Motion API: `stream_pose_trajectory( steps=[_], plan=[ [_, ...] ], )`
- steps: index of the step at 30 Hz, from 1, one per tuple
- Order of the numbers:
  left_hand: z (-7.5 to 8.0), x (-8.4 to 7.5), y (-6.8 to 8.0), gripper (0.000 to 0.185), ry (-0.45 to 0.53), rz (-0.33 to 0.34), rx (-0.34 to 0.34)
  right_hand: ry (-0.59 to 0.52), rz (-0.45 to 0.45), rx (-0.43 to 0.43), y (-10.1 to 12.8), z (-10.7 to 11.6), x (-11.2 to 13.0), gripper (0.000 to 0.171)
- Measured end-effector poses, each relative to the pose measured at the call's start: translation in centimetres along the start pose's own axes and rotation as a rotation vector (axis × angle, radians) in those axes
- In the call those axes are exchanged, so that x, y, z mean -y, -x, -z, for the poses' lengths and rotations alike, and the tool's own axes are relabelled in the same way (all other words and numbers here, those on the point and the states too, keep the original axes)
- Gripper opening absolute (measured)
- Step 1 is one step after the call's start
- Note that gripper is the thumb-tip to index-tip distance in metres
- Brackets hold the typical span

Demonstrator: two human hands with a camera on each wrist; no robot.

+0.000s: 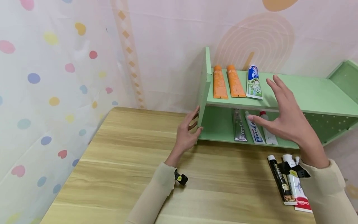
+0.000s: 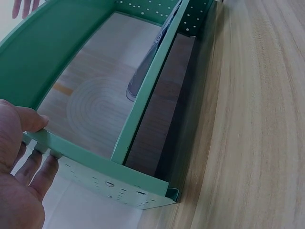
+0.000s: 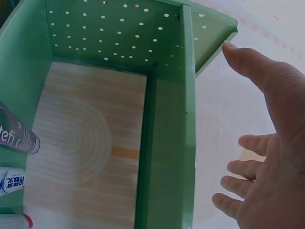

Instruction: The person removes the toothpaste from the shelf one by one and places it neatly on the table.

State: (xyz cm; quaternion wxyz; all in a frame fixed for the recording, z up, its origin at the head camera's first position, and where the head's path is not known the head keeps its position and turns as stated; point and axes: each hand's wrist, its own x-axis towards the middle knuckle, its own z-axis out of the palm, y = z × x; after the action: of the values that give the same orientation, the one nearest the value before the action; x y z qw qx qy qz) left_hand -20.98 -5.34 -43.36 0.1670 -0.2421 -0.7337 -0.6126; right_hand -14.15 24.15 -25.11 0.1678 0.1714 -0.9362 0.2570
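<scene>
A green two-level shelf (image 1: 307,93) stands at the back of the wooden table (image 1: 126,161). My left hand (image 1: 190,132) grips its left side panel (image 1: 205,84), thumb inside and fingers outside, as the left wrist view shows at the left hand (image 2: 24,157) and panel edge (image 2: 109,179). My right hand (image 1: 279,112) hovers open with spread fingers before the shelf's middle, holding nothing. Two orange tubes (image 1: 219,83) and a blue-green tube (image 1: 254,83) lie on the top board. A silver tube (image 1: 239,126), a white-blue tube (image 1: 254,129) and a red-capped tube (image 1: 268,130) lie below.
A black tube (image 1: 281,180) and a white-red tube (image 1: 297,189) lie on the table under my right forearm. A dotted curtain (image 1: 42,93) hangs along the table's left side, and a wall stands behind the shelf.
</scene>
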Motion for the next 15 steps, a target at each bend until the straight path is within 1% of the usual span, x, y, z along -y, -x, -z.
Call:
stream_pose_trajectory(
  steps=[4,9,15],
  plan=[
    [-0.1,0.0,-0.1,0.085,0.001,-0.003,0.003,0.030,-0.005,0.055,-1.0,0.0,-0.1,0.116],
    [-0.5,-0.1,0.1,0.086,0.018,0.004,0.003,0.057,-0.010,0.112,-2.3,0.1,-0.1,0.116],
    [-0.5,-0.3,0.1,0.085,0.033,0.009,-0.001,0.106,-0.028,0.176,-4.3,0.1,0.0,0.119]
  ],
)
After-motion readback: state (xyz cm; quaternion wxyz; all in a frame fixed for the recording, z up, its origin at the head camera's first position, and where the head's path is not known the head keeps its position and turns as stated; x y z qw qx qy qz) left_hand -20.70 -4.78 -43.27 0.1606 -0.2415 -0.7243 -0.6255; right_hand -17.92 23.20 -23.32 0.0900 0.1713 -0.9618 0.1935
